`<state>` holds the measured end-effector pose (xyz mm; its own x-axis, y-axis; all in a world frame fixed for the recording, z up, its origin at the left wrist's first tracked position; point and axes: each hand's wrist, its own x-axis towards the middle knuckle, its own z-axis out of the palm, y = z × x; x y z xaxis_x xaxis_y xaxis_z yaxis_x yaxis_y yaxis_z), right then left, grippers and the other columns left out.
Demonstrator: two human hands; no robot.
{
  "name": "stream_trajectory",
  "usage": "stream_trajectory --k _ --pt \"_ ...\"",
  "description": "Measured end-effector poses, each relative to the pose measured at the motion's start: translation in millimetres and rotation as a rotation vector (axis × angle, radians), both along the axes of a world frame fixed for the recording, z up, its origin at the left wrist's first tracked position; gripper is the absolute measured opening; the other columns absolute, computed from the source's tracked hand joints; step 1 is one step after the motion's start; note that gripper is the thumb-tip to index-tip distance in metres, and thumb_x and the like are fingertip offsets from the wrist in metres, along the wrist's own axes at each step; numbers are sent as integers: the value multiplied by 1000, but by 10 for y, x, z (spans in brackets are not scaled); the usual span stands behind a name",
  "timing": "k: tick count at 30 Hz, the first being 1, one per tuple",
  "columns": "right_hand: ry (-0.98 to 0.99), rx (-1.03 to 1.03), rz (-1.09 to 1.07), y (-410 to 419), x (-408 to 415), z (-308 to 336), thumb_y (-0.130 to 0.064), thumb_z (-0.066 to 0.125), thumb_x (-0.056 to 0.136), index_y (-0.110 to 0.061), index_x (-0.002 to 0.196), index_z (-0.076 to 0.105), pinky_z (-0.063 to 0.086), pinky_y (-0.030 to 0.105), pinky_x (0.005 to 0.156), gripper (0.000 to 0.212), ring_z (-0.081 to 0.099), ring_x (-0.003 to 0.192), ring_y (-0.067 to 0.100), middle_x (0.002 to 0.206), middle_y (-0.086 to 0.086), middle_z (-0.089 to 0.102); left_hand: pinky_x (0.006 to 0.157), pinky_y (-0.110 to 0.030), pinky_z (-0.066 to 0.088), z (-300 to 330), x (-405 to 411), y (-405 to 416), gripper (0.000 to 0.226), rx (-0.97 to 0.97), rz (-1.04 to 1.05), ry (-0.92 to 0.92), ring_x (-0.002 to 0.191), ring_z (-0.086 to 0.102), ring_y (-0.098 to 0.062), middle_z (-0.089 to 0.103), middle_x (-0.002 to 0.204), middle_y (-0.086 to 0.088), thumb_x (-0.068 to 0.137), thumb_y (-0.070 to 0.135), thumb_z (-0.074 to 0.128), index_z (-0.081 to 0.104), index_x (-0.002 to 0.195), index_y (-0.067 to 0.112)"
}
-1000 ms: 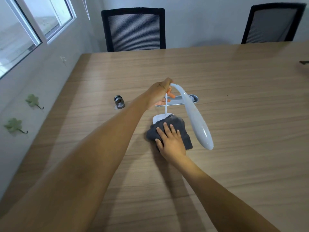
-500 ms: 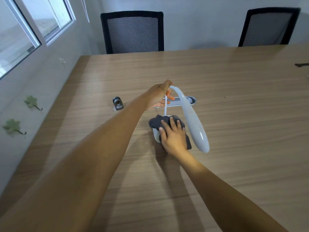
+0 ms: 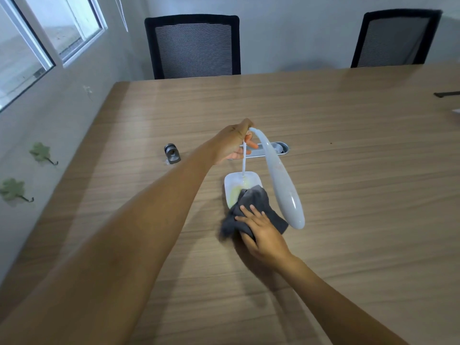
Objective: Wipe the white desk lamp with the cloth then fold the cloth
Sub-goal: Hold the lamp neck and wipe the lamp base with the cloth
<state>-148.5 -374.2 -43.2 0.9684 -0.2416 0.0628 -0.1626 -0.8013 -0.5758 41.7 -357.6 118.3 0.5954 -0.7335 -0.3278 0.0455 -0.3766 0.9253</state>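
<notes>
The white desk lamp (image 3: 282, 185) stands in the middle of the wooden table (image 3: 348, 170), its long head arching toward me over its flat white base (image 3: 239, 181). My left hand (image 3: 232, 143) grips the thin neck near the top of the arch. My right hand (image 3: 263, 232) presses a dark grey cloth (image 3: 256, 202) down on the near edge of the base and the table beside it. The cloth is bunched and covers the base's near right corner. A yellowish patch shows on the bare part of the base.
A small grey metal cylinder (image 3: 171, 153) sits on the table left of the lamp. A silver cable slot (image 3: 278, 149) lies behind the lamp. Two black mesh chairs (image 3: 193, 46) stand at the far edge. A wall with windows runs along the left side.
My right hand has dragged the cloth toward me, off the far part of the base, which now shows white. My left hand keeps its hold on the neck.
</notes>
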Motion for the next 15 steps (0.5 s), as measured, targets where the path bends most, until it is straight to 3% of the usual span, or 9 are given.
stream_trajectory --k 3,5,7,9,10,12,15 --pt "-207 203 -197 22 -122 184 -21 44 89 -35 121 54 15 7 109 36 27 135 -6 138 -18 47 102 -41 48 -4 5 2 40 -4 -7 3 97 62 -29 65 82 -4 92 40 39 44 61 16" --pt "-370 196 -263 51 -47 334 -5 50 88 -42 115 49 19 -4 101 46 31 121 -20 123 -28 47 103 -42 47 -4 11 2 40 0 -14 -3 97 62 -29 66 83 -4 92 41 39 45 61 16" --pt "-350 139 -200 48 172 399 -4 50 88 -33 119 53 20 6 109 43 38 128 -2 128 -13 51 103 -43 47 2 8 5 41 6 -15 -9 98 62 -30 66 84 -4 92 41 39 45 61 16" --pt "-187 20 -108 12 452 312 -15 46 89 -16 131 49 19 30 119 43 32 140 22 144 8 46 105 -44 46 8 -2 5 41 9 -19 -10 103 62 -32 66 85 -5 93 41 38 44 62 15" --pt "-88 -49 -62 7 572 254 -20 44 90 -12 135 45 17 38 120 46 27 142 25 149 11 39 105 -44 45 12 -5 5 41 11 -22 -11 108 62 -33 66 87 -6 94 40 37 44 62 15" --pt "51 -140 -33 10 753 136 -26 42 94 -15 139 39 8 41 121 47 17 145 24 155 8 26 106 -44 45 13 -9 1 41 15 -25 -12 112 61 -35 66 93 -8 95 40 37 45 63 15" --pt "88 -156 -36 51 830 111 -30 40 96 -16 139 40 2 42 120 45 11 146 23 157 5 22 106 -44 45 9 8 4 41 14 -32 -7 113 60 -35 66 99 -10 95 40 36 45 63 15"
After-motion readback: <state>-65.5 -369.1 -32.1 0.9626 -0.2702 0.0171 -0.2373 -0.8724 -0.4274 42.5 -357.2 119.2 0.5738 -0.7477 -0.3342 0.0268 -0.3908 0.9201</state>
